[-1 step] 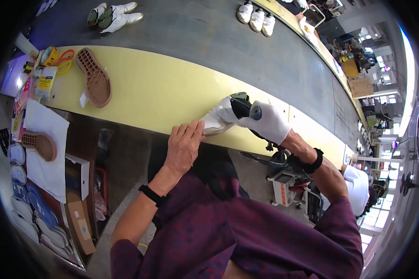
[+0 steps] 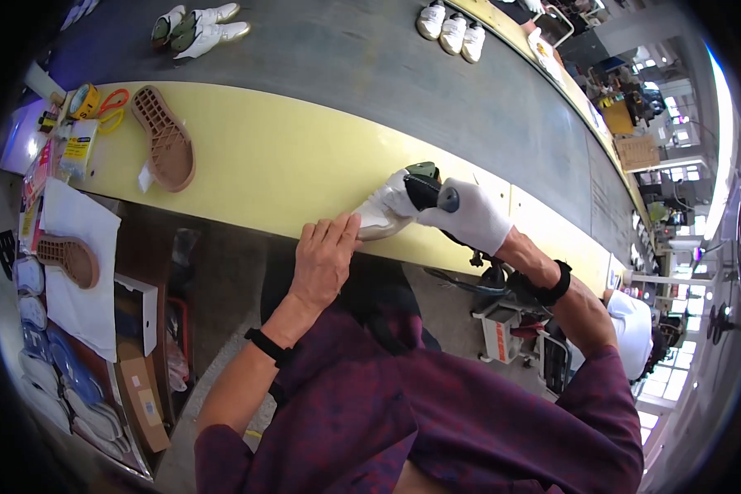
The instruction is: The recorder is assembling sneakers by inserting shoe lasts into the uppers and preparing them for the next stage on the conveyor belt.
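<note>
A white shoe (image 2: pixel 389 201) with a black heel part and a green lining lies at the near edge of the yellow bench. My bare left hand (image 2: pixel 323 262) is closed over its toe end, fingers side by side on top. In a white glove, my right hand (image 2: pixel 479 219) is at the heel end, wrapped round a tool with a rounded grey handle end (image 2: pixel 448 199). The tool's working end is hidden by the glove and shoe. Left along the bench lies a brown shoe sole (image 2: pixel 165 140) with a gridded inner face.
Scissors (image 2: pixel 112 111) with orange and yellow handles lie beside a yellow tape roll (image 2: pixel 83 100) at the bench's left end. White shoes (image 2: pixel 452 33) stand on the grey conveyor belt (image 2: pixel 329 66). Another brown sole (image 2: pixel 70 257) is on the left-hand shelf. A person in white (image 2: pixel 630 333) is at right.
</note>
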`<state>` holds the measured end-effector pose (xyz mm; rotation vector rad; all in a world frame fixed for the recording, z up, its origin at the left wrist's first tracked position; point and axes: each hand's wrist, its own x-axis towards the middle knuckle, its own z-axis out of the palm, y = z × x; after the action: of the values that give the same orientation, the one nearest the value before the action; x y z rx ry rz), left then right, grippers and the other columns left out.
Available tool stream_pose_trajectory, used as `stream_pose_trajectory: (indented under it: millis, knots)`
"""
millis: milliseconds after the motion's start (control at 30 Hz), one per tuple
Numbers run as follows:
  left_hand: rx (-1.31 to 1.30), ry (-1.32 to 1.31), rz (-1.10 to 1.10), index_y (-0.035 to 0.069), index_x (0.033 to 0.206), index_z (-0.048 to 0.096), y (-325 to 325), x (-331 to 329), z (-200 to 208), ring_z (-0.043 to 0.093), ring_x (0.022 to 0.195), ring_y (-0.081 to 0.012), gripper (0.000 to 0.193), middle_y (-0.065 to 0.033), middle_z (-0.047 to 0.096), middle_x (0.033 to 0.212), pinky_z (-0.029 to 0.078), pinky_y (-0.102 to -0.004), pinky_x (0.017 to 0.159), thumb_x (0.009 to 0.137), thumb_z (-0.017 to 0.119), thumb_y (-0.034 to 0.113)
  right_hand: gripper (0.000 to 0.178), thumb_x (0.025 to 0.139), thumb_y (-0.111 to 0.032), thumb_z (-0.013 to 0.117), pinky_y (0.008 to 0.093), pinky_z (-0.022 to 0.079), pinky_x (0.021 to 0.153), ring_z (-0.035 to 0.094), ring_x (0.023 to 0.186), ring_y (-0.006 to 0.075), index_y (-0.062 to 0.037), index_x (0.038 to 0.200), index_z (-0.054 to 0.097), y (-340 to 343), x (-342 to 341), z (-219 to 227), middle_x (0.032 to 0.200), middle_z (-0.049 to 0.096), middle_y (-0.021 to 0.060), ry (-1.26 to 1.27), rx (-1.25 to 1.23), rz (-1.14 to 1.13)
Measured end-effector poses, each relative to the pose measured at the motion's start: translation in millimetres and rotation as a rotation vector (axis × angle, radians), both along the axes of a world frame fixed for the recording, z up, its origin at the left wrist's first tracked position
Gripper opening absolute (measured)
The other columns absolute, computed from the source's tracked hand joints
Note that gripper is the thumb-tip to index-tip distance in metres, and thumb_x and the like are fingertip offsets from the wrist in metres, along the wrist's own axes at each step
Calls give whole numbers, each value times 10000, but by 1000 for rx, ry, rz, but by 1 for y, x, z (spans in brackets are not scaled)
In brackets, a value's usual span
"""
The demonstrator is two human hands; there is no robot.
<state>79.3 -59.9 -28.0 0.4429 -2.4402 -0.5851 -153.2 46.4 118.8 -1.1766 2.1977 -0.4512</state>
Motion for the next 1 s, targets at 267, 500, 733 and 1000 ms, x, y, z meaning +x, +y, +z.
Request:
stream_pose_trajectory:
  millis: [267, 500, 733, 1000]
  knots:
    - [101, 29, 6, -24, 1270, 665, -9, 6, 5, 642, 1052, -293, 429, -128, 684, 1241, 465, -426, 923, 862, 746, 83, 520, 835, -429, 845, 392, 550, 677, 709, 707, 295, 66, 917, 710, -6, -1, -22, 777, 710, 213, 62, 187, 32]
    - [167, 59, 65, -15, 1282, 657, -17, 17, 16, 645, 1111, -316, 385, -149, 681, 1235, 456, -442, 971, 900, 689, 24, 509, 838, -425, 842, 403, 548, 677, 707, 705, 313, 61, 896, 702, -13, -1, -19, 770, 703, 216, 63, 228, 39]
    - [135, 41, -40, -10, 1304, 651, -4, 4, 16, 619, 1186, -310, 436, -139, 659, 1300, 446, -456, 1037, 875, 714, 33, 398, 842, -323, 875, 350, 479, 582, 566, 619, 148, 25, 854, 681, -4, 0, -26, 672, 622, 81, 96, 160, 44]
    - [64, 39, -45, -7, 1294, 667, -2, -5, -3, 613, 1172, -321, 396, -124, 665, 1308, 452, -470, 1048, 908, 690, 82, 476, 823, -390, 870, 368, 534, 659, 672, 678, 237, 51, 871, 699, -6, -2, -7, 740, 690, 178, 27, 64, -33]
